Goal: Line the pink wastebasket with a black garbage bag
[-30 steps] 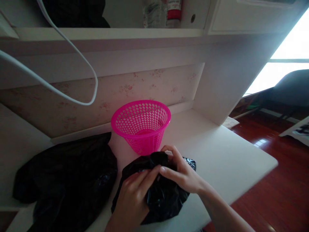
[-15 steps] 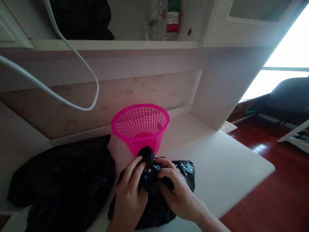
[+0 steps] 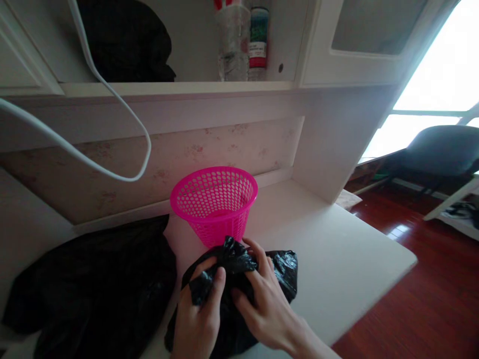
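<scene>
A black plastic bag (image 3: 235,319) lies on the white desktop in front of me, its top gathered up between my hands. My left hand (image 3: 198,309) is closed on the bag's gathered plastic, with a shiny flap poking out beside the thumb. On the other side, my right hand (image 3: 264,294) has its fingers curled round the same bunched top. Right behind the bag stands a bright pink mesh basket (image 3: 220,224), upright. What the bag holds, if anything, is hidden.
Another, larger black plastic bag (image 3: 101,279) lies to the left. A white cable (image 3: 123,177) loops down at upper left. The overhead shelf (image 3: 187,89) holds a dark bundle (image 3: 127,40), a clear container (image 3: 234,45) and a can (image 3: 258,40). The desktop's edge (image 3: 374,294) drops off at right.
Both hands have shifted their hold on the bag's top. The left hand has turned, and the upright knot of plastic is now spread lower between the hands. The view has tilted up slightly.
</scene>
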### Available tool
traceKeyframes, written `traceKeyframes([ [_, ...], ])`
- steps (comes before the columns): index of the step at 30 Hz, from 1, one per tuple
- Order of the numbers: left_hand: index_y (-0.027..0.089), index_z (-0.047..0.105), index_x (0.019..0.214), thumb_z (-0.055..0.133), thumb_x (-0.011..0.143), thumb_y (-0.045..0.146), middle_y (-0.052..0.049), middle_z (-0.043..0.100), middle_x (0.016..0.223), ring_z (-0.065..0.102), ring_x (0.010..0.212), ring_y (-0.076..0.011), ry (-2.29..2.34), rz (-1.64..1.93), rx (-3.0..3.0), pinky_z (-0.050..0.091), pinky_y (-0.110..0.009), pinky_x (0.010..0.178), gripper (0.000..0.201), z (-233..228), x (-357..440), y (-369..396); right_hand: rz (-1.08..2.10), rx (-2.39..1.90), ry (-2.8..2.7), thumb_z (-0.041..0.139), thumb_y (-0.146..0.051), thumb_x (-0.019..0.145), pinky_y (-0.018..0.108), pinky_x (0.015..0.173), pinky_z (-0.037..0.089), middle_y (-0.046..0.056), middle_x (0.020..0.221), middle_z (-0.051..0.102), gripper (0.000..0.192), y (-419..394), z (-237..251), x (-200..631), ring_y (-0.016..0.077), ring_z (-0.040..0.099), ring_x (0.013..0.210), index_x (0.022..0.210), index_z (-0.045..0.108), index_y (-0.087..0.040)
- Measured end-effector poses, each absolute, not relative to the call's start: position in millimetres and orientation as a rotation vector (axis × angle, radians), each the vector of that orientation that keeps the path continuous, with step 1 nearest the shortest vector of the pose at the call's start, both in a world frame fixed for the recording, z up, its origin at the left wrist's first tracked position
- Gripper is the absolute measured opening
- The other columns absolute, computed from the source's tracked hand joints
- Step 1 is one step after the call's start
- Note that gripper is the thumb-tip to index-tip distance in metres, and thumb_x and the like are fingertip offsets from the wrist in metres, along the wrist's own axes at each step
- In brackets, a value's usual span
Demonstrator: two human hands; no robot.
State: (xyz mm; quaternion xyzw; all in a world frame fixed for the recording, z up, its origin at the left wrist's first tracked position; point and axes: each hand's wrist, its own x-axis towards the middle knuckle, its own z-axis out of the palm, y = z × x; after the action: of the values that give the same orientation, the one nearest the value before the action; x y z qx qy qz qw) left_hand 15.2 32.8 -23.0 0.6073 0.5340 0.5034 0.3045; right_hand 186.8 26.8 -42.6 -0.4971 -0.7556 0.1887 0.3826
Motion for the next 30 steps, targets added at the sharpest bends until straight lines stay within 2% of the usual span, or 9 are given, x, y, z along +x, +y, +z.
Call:
traceKeyframes([
  [4, 0.016, 0.084, 0.102, 0.068, 0.085, 0.070, -0.018, 0.083, 0.108, 0.071, 0.124, -0.0426, 1.468, 1.141, 1.317, 0.057, -0.047, 0.104, 0.059, -25.9, 14.4, 36.5, 0.542, -1.284, -1.883, 0.062, -0.033, 0.096, 0.068, 0.128, 0.031, 0.015, 0.176, 0.013, 0.065, 25.6, -41.6, 188.0, 0.0403, 0.015, 0.164, 0.158, 0.048, -0.022],
  [8, 0.015, 0.082, 0.111, 0.083, 0.074, 0.065, -0.015, 0.081, 0.117, 0.066, 0.131, -0.0414, 1.377, 1.118, 0.834, 0.049, -0.052, 0.115, 0.062, -38.1, 8.7, 37.2, 0.776, -1.220, -1.977, 0.067, -0.050, 0.096, 0.062, 0.132, 0.026, 0.015, 0.179, 0.004, 0.069, 30.1, -35.3, 194.5, 0.0380, 0.007, 0.167, 0.156, 0.053, -0.017],
  [12, 0.015, 0.084, 0.106, 0.097, 0.057, 0.057, -0.013, 0.083, 0.108, 0.072, 0.120, -0.0415, 1.156, 1.067, 0.563, 0.049, -0.056, 0.115, 0.065, -36.5, 9.3, 36.7, 0.971, -1.200, -2.031, 0.084, -0.068, 0.076, 0.060, 0.132, 0.030, 0.022, 0.177, 0.012, 0.078, 34.1, -23.8, 200.7, 0.0445, 0.019, 0.163, 0.125, 0.073, -0.008],
  [14, 0.017, 0.085, 0.100, 0.100, 0.051, 0.054, -0.011, 0.084, 0.101, 0.075, 0.114, -0.0406, 1.073, 1.066, 0.505, 0.052, -0.054, 0.112, 0.063, -31.9, 12.1, 36.4, 0.982, -1.145, -2.045, 0.081, -0.062, 0.082, 0.057, 0.131, 0.031, 0.020, 0.177, 0.017, 0.064, 34.3, -20.9, 201.0, 0.0421, 0.023, 0.163, 0.118, 0.075, -0.009],
  [17, 0.019, 0.085, 0.100, 0.101, 0.051, 0.052, -0.009, 0.084, 0.101, 0.075, 0.113, -0.0384, 1.090, 1.119, 0.490, 0.055, -0.051, 0.109, 0.062, -29.1, 15.0, 36.2, 0.955, -1.059, -2.009, 0.072, -0.051, 0.094, 0.053, 0.132, 0.033, 0.015, 0.175, 0.027, 0.056, 31.8, -24.4, 199.8, 0.0346, 0.021, 0.165, 0.139, 0.068, -0.017],
  [19, 0.020, 0.083, 0.108, 0.099, 0.056, 0.055, -0.008, 0.083, 0.107, 0.074, 0.117, -0.0379, 1.101, 1.166, 0.493, 0.057, -0.050, 0.108, 0.064, -31.3, 14.6, 37.2, 0.887, -1.073, -1.898, 0.071, -0.052, 0.096, 0.051, 0.128, 0.040, 0.014, 0.173, 0.032, 0.055, 28.9, -32.0, 199.5, 0.0332, 0.033, 0.161, 0.143, 0.066, -0.022],
  [23, 0.017, 0.080, 0.118, 0.095, 0.063, 0.057, -0.011, 0.082, 0.113, 0.071, 0.124, -0.0391, 1.112, 1.271, 0.403, 0.060, -0.050, 0.103, 0.070, -37.3, 12.2, 40.7, 0.689, -1.151, -1.670, 0.070, -0.048, 0.098, 0.050, 0.119, 0.050, 0.013, 0.163, 0.048, 0.029, 23.9, -47.2, 200.4, 0.0314, 0.056, 0.144, 0.113, 0.076, -0.025],
  [27, 0.016, 0.081, 0.109, 0.100, 0.056, 0.054, -0.012, 0.083, 0.111, 0.072, 0.122, -0.0413, 1.076, 1.288, 0.341, 0.061, -0.051, 0.102, 0.068, -32.5, 19.1, 39.5, 0.749, -1.161, -1.764, 0.065, -0.052, 0.100, 0.057, 0.124, 0.042, 0.011, 0.163, 0.046, 0.033, 24.1, -45.8, 199.9, 0.0344, 0.051, 0.147, 0.092, 0.078, -0.023],
  [30, 0.017, 0.081, 0.105, 0.102, 0.050, 0.052, -0.011, 0.083, 0.110, 0.071, 0.122, -0.0417, 1.088, 1.272, 0.314, 0.061, -0.051, 0.102, 0.069, -26.2, 26.5, 37.0, 0.920, -1.119, -1.787, 0.065, -0.059, 0.098, 0.056, 0.129, 0.037, 0.013, 0.171, 0.032, 0.043, 27.9, -38.8, 199.5, 0.0357, 0.043, 0.153, 0.116, 0.076, -0.021],
])
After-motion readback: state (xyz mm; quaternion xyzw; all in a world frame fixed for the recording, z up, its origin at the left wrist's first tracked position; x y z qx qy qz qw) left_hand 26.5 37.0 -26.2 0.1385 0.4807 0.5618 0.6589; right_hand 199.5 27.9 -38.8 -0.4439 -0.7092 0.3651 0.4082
